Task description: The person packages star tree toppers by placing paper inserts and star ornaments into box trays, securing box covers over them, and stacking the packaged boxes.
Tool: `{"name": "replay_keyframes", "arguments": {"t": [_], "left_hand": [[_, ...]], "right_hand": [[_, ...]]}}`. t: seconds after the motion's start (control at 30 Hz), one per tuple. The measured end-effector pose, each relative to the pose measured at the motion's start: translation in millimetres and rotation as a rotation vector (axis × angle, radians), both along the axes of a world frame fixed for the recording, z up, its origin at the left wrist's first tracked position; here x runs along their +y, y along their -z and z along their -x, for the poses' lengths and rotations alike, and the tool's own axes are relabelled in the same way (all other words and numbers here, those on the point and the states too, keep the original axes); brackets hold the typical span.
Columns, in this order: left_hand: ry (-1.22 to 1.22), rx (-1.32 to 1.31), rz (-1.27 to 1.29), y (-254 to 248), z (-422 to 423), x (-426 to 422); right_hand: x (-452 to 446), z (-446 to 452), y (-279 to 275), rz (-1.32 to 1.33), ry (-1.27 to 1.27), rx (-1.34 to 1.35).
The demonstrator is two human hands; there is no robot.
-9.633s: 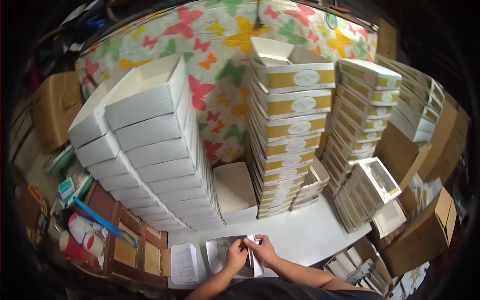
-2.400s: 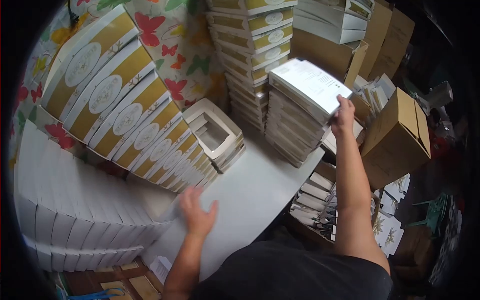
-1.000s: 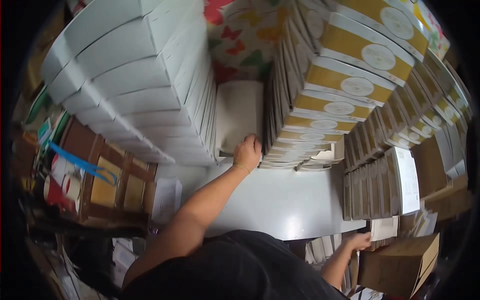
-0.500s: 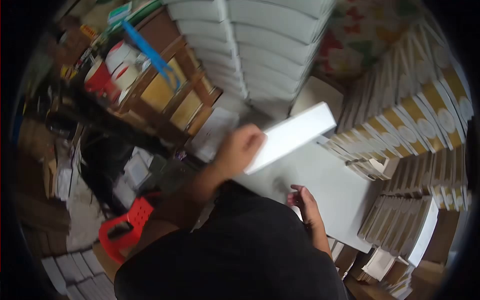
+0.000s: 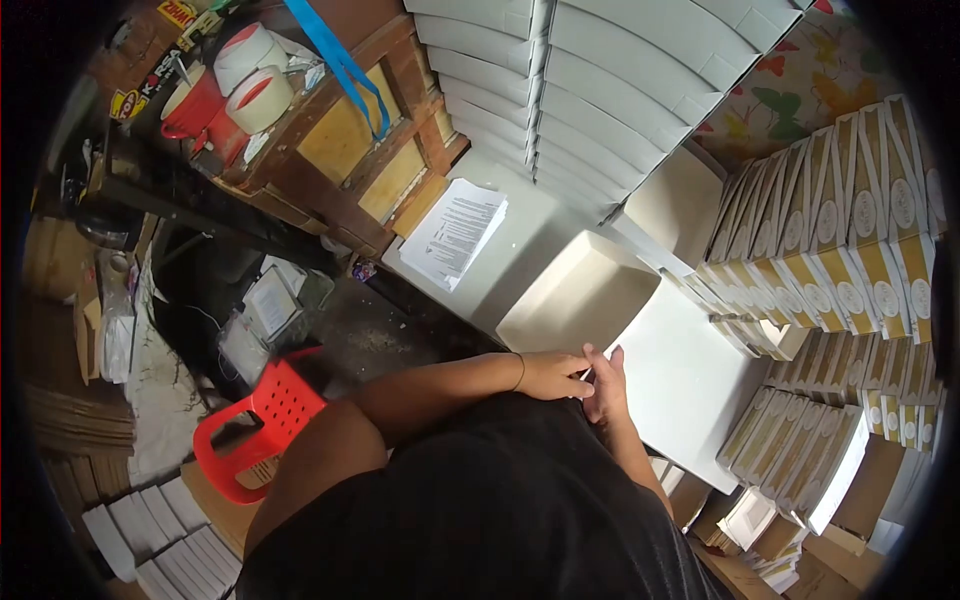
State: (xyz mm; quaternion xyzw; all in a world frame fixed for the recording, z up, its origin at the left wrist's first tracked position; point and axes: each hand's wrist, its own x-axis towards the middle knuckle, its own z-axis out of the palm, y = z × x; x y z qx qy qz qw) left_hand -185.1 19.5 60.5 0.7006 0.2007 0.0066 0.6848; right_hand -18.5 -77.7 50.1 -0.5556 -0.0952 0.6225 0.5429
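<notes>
In front of my black shirt my two hands come together at the fingertips. My left hand (image 5: 552,376) reaches in with its fingers bent toward the thumb; whatever lies between them, if anything, is too small to make out. Against it is my right hand (image 5: 606,388), palm partly turned up, fingers apart. Just beyond them an open white box tray (image 5: 545,325), cream inside, rests on the white table (image 5: 690,365), and neither hand is seen gripping it. Another such tray (image 5: 680,205) stands behind it.
Tall stacks of white boxes (image 5: 600,85) rise at the back. Gold-and-white boxes (image 5: 820,240) are piled at the right. Printed sheets (image 5: 455,232) lie by a wooden cabinet (image 5: 345,125) with mugs on it. A red plastic chair (image 5: 280,405) stands at my left.
The white box tray that my left hand held in the air now sits on the table. My left hand has let go and drawn back to meet my right hand.
</notes>
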Motion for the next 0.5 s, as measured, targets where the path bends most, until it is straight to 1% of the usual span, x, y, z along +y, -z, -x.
{"name": "replay_keyframes", "arguments": {"t": [0.03,0.07,0.1,0.13,0.17,0.2,0.27,0.3,0.33,0.37,0.4,0.43,0.47,0.5], "left_hand": [[0.046,-0.002,-0.018,6,-3,1],[-0.022,0.025,0.042,-6,4,15],[-0.329,0.056,-0.326,2,16,23],[-0.673,-0.019,-0.430,12,28,38],[-0.781,0.271,-0.588,22,45,61],[-0.899,0.460,-0.881,43,67,81],[-0.891,0.729,-0.966,65,111,116],[-0.861,0.650,-0.964,82,131,125],[-0.786,0.649,-0.790,99,147,135],[-0.704,0.651,-0.617,104,155,142],[-0.759,0.569,-0.637,108,160,145],[-0.816,0.489,-0.652,113,164,146],[-0.786,0.484,-0.657,116,169,149],[-0.833,0.535,-0.735,117,172,151]], "right_hand": [[3,2,3,0.042,-0.007,-0.147],[2,1,9,0.044,0.008,-0.148],[-3,-2,16,0.105,0.036,-0.141],[-9,-7,24,0.167,0.066,-0.134],[-16,-14,32,0.225,0.096,-0.127],[-19,-20,38,0.279,0.125,-0.120],[-26,-29,44,0.265,0.138,-0.171],[-32,-32,47,0.257,0.138,-0.220],[-40,-34,50,0.254,0.142,-0.267],[-49,-34,54,0.255,0.148,-0.314],[-56,-37,60,0.262,0.182,-0.307],[-60,-41,69,0.226,0.156,-0.312],[-63,-45,78,0.192,0.129,-0.317],[-66,-49,83,0.158,0.100,-0.321]]}}
